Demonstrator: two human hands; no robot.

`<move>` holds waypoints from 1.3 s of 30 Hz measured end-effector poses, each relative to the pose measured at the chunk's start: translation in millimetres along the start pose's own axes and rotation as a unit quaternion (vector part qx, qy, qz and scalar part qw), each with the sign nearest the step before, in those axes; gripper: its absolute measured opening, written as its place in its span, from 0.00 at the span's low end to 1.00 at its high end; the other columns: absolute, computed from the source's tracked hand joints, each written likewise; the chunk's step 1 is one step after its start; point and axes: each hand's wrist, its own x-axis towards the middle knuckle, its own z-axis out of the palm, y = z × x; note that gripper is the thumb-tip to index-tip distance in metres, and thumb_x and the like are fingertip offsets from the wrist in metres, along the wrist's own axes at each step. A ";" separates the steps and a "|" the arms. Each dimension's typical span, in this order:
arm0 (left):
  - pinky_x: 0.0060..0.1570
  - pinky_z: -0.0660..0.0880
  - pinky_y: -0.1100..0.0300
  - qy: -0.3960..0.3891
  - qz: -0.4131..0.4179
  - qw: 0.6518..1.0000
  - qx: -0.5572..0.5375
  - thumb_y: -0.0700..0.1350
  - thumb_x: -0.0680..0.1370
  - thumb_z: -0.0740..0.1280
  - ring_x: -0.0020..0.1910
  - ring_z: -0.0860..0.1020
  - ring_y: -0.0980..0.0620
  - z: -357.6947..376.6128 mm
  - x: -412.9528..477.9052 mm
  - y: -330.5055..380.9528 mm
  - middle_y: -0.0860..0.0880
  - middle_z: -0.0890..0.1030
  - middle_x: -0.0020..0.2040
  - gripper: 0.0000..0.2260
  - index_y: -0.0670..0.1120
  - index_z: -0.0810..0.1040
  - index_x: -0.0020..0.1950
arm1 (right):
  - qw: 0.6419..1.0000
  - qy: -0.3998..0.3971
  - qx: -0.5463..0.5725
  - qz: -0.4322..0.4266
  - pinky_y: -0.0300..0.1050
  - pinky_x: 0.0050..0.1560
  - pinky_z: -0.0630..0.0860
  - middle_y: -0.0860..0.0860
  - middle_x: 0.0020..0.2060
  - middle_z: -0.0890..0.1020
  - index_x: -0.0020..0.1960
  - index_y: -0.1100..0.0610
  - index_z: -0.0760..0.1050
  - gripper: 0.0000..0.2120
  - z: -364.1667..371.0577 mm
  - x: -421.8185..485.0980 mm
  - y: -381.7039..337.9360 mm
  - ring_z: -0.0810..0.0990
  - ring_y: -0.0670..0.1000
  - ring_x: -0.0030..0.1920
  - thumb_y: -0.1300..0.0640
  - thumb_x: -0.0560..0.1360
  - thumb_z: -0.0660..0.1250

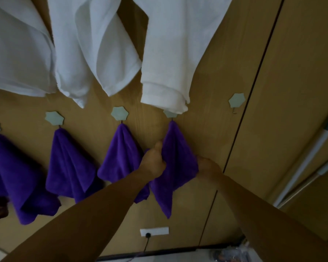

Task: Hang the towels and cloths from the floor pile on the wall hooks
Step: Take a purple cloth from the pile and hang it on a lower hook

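A purple cloth (pixel 175 148) hangs from a pale star-shaped wall hook (pixel 170 114) on the wooden wall. My left hand (pixel 154 161) grips its left edge, thumb up. My right hand (pixel 206 165) holds its right edge, fingers hidden behind the fabric. Three more purple cloths (pixel 121 157) (pixel 68 163) (pixel 11 176) hang from hooks (pixel 119 113) (pixel 54 118) to the left. Three white towels (pixel 17 53) (pixel 95 46) (pixel 174 53) hang above them. One hook (pixel 236 100) at the right is bare.
A white wall socket (pixel 154 231) with a black plug and cable sits low on the wall. Light-coloured poles (pixel 307 163) lean at the right. A dark seam (pixel 254 87) runs down the wall panel. Some clutter (pixel 229 254) lies on the floor.
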 end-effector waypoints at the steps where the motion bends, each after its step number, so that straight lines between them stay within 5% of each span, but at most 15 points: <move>1: 0.40 0.70 0.69 -0.011 0.004 1.000 0.000 0.34 0.72 0.66 0.46 0.77 0.54 0.5 -0.5 -3.7 0.47 0.80 0.51 0.27 0.44 0.65 0.70 | 0.999 -0.014 -0.034 0.012 0.46 0.58 0.73 0.55 0.62 0.79 0.67 0.56 0.72 0.18 2.5 -4.8 9.8 0.77 0.57 0.62 0.58 0.77 0.62; 5: 0.49 0.71 0.66 -0.097 -0.013 0.995 0.027 0.36 0.70 0.68 0.55 0.79 0.46 15.9 -15.7 -25.2 0.44 0.79 0.57 0.31 0.42 0.63 0.72 | 0.997 -0.015 -0.028 0.074 0.41 0.53 0.73 0.53 0.59 0.80 0.58 0.55 0.77 0.13 17.2 -14.5 40.3 0.79 0.54 0.59 0.61 0.77 0.60; 8: 0.51 0.70 0.63 -0.104 -0.038 0.992 0.059 0.36 0.72 0.64 0.58 0.78 0.41 27.8 -27.0 -35.8 0.41 0.78 0.60 0.28 0.42 0.63 0.73 | 0.984 0.127 0.073 0.101 0.45 0.59 0.73 0.56 0.63 0.77 0.65 0.57 0.74 0.19 3.5 -7.9 37.8 0.76 0.56 0.62 0.64 0.74 0.62; 11: 0.57 0.73 0.56 -0.006 -0.086 0.996 -0.038 0.38 0.72 0.65 0.59 0.76 0.43 21.5 -15.2 -18.8 0.42 0.76 0.61 0.26 0.42 0.66 0.70 | 0.944 0.265 0.194 0.036 0.44 0.57 0.73 0.53 0.62 0.77 0.67 0.55 0.72 0.19 -18.6 -3.3 8.3 0.77 0.54 0.60 0.58 0.76 0.63; 15: 0.58 0.72 0.58 0.118 -0.030 0.985 -0.120 0.41 0.71 0.69 0.61 0.72 0.53 5.3 -1.9 16.7 0.51 0.71 0.63 0.27 0.43 0.67 0.69 | 0.934 0.218 0.262 -0.104 0.46 0.60 0.73 0.49 0.63 0.76 0.71 0.52 0.66 0.25 -30.3 0.0 -47.1 0.76 0.49 0.60 0.55 0.74 0.65; 18: 0.57 0.73 0.60 0.098 0.038 0.985 -0.139 0.41 0.70 0.69 0.60 0.74 0.54 -7.2 8.1 37.6 0.48 0.74 0.64 0.31 0.45 0.64 0.72 | 0.940 0.202 0.223 -0.160 0.47 0.63 0.72 0.51 0.65 0.75 0.73 0.51 0.63 0.29 -28.5 5.4 -71.2 0.74 0.50 0.63 0.59 0.73 0.66; 22: 0.43 0.68 0.74 0.082 0.030 0.992 -0.092 0.33 0.74 0.63 0.52 0.77 0.55 -11.7 11.4 44.3 0.53 0.75 0.57 0.31 0.46 0.59 0.75 | 0.949 0.186 0.226 -0.119 0.46 0.66 0.69 0.51 0.68 0.74 0.75 0.53 0.62 0.28 -26.6 9.9 -74.2 0.74 0.51 0.65 0.67 0.76 0.59; 24: 0.40 0.68 0.72 0.083 0.013 0.995 -0.057 0.31 0.74 0.60 0.51 0.78 0.51 -9.4 9.4 38.9 0.50 0.78 0.55 0.29 0.45 0.62 0.74 | 0.953 0.175 0.221 -0.108 0.48 0.65 0.71 0.52 0.65 0.76 0.73 0.54 0.65 0.26 -26.1 10.8 -70.9 0.75 0.52 0.63 0.67 0.76 0.58; 31: 0.45 0.69 0.63 0.023 -0.042 0.999 -0.013 0.34 0.76 0.61 0.53 0.78 0.44 -6.1 7.3 31.4 0.42 0.79 0.56 0.20 0.41 0.67 0.68 | 0.969 0.132 0.200 -0.062 0.50 0.53 0.75 0.55 0.53 0.81 0.61 0.58 0.72 0.13 -21.6 10.6 -63.8 0.79 0.56 0.52 0.62 0.77 0.60; 39: 0.59 0.73 0.52 0.004 -0.087 0.996 -0.002 0.44 0.70 0.73 0.62 0.71 0.43 9.9 -31.5 16.0 0.41 0.71 0.63 0.32 0.41 0.63 0.70 | 0.979 0.101 0.178 -0.004 0.55 0.61 0.73 0.58 0.62 0.76 0.68 0.60 0.68 0.24 3.7 -26.1 -46.7 0.76 0.59 0.61 0.55 0.75 0.68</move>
